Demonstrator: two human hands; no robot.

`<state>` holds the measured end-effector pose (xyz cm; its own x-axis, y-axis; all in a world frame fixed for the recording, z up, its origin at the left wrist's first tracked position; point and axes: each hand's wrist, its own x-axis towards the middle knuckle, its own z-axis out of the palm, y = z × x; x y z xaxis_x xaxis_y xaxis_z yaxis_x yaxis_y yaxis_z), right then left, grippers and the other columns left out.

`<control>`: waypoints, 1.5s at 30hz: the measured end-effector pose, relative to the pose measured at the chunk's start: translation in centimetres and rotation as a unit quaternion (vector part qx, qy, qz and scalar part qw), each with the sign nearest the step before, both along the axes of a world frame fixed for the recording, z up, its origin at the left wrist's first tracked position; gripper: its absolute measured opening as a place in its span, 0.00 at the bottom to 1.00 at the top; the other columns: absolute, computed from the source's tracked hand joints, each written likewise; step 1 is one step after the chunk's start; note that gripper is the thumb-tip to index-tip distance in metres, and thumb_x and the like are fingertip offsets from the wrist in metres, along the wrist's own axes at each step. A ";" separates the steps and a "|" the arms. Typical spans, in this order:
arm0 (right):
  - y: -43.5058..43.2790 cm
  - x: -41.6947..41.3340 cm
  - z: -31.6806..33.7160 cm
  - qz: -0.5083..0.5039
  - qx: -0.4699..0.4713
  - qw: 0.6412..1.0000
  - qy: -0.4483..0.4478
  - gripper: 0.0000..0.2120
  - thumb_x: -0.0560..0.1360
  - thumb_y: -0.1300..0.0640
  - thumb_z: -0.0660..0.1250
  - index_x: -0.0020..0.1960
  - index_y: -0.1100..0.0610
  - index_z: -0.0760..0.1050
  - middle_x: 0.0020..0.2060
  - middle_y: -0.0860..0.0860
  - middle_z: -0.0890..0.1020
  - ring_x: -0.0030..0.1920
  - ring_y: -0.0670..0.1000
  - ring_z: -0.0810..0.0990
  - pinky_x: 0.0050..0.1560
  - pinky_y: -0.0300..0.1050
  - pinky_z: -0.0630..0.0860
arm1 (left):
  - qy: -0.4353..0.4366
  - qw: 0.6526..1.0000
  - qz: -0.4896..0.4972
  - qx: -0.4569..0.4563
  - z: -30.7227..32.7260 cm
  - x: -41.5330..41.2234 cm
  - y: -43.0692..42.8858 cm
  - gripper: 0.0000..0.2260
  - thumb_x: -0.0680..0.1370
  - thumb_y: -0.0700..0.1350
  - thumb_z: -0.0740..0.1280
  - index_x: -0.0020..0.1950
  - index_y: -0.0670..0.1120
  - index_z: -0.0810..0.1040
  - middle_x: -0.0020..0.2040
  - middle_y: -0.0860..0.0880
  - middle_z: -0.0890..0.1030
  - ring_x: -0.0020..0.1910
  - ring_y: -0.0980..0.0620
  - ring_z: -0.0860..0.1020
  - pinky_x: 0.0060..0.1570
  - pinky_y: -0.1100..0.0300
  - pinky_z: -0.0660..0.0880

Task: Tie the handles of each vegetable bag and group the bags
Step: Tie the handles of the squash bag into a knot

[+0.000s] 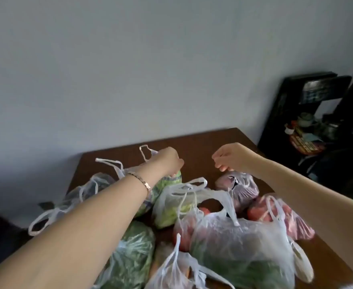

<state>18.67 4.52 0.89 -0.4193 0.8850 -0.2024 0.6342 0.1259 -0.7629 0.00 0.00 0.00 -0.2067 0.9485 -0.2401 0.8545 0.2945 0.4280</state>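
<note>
Several thin white plastic bags of vegetables crowd a brown wooden table (202, 147). My left hand (167, 161) reaches to the far side and grips the handles of a bag of light green vegetables (169, 181); one handle loop (145, 152) sticks up behind the fingers. My right hand (232, 156) pinches the top of a bag of purple-red vegetables (242, 189). Nearer me lie a bag of pale greens (171, 207), a bag of red produce (284, 215), a large bag with dark greens (244, 253) and a bag of leafy greens (132, 253), their handles loose.
A pale wall stands right behind the table. At the right, a dark shelf unit (309, 113) holds small items. Another bag with loose handles (75, 197) hangs over the table's left edge. Bare tabletop shows only at the far end.
</note>
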 end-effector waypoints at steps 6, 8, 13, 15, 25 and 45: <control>-2.4 1.1 -5.2 -0.011 -0.008 0.987 -0.162 0.23 0.71 0.39 0.63 0.51 0.58 0.79 0.46 0.56 0.84 0.46 0.55 0.82 0.53 0.51 0.79 | -0.034 0.991 -0.119 -0.054 -6.0 2.7 -1.9 0.20 0.75 0.47 0.60 0.66 0.49 0.67 0.63 0.48 0.71 0.61 0.47 0.72 0.57 0.55 0.68; -2.8 1.0 -5.8 0.014 -0.014 0.981 -0.193 0.31 0.67 0.36 0.66 0.59 0.57 0.74 0.54 0.57 0.81 0.52 0.56 0.80 0.57 0.52 0.77 | 0.048 0.985 -0.160 -0.039 -7.3 2.5 -1.8 0.20 0.75 0.44 0.58 0.67 0.48 0.65 0.66 0.46 0.70 0.66 0.45 0.67 0.61 0.52 0.66; -2.9 0.9 -8.6 0.162 0.011 0.917 -0.364 0.24 0.71 0.55 0.66 0.64 0.58 0.65 0.53 0.55 0.76 0.49 0.54 0.76 0.45 0.45 0.75 | 0.036 0.995 -0.070 0.058 -8.7 2.2 -1.5 0.08 0.79 0.41 0.55 0.43 0.47 0.72 0.41 0.48 0.77 0.43 0.46 0.74 0.41 0.56 0.65; -2.1 1.0 -9.0 0.178 0.040 0.908 -0.377 0.11 0.74 0.60 0.59 0.56 0.58 0.69 0.46 0.55 0.75 0.50 0.58 0.77 0.42 0.45 0.73 | -0.012 0.995 -0.010 0.094 -8.5 2.1 -1.5 0.10 0.80 0.43 0.54 0.45 0.45 0.73 0.40 0.49 0.76 0.41 0.47 0.75 0.41 0.55 0.68; 2.3 2.8 -2.7 0.092 0.033 0.995 0.037 0.10 0.75 0.60 0.58 0.43 0.65 0.74 0.42 0.51 0.76 0.36 0.47 0.73 0.36 0.35 0.69 | -0.346 0.865 0.278 0.233 -5.9 0.5 -1.9 0.23 0.80 0.39 0.51 0.24 0.40 0.66 0.21 0.43 0.71 0.19 0.54 0.70 0.29 0.65 0.71; 1.9 -4.9 -11.6 -0.040 -0.153 0.964 0.212 0.10 0.74 0.71 0.55 0.45 0.64 0.75 0.21 0.46 0.71 0.19 0.40 0.64 0.21 0.31 0.61 | -0.612 0.713 0.341 0.032 -7.2 2.4 0.5 0.08 0.74 0.31 0.66 0.49 0.40 0.75 0.25 0.47 0.80 0.21 0.57 0.76 0.20 0.69 0.71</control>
<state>13.75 6.41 -10.69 -0.4555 0.8432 -0.2854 0.2562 -0.1829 -0.9492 2.41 0.55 -7.18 -0.2973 0.7450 -0.5971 -0.5037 0.4089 0.7610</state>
